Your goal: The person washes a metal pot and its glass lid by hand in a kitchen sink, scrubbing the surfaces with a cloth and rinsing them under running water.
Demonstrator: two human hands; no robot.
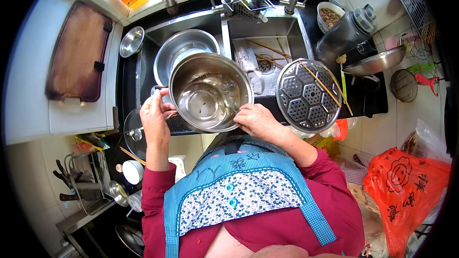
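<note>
A deep stainless steel pot point(211, 79) with some liquid and small dark bits in its bottom is tilted in front of me, over the sink's front edge. My left hand point(156, 109) grips its side handle. The fingers of my right hand point(256, 119) pinch its near right rim. Partly behind the pot, a stainless steel basin point(186, 43) sits in the left bowl of the sink. A perforated steamer plate point(309, 96) rests at the counter edge on the right, with two chopsticks point(321, 84) lying across it.
Several chopsticks lie around the drain point(266, 65) in the right sink bowl. A grey bottle point(342, 34) and a frying pan point(376, 61) stand to the right. A glass lid point(135, 134) is at the left, near a white bowl point(132, 172) and a knife rack point(88, 179).
</note>
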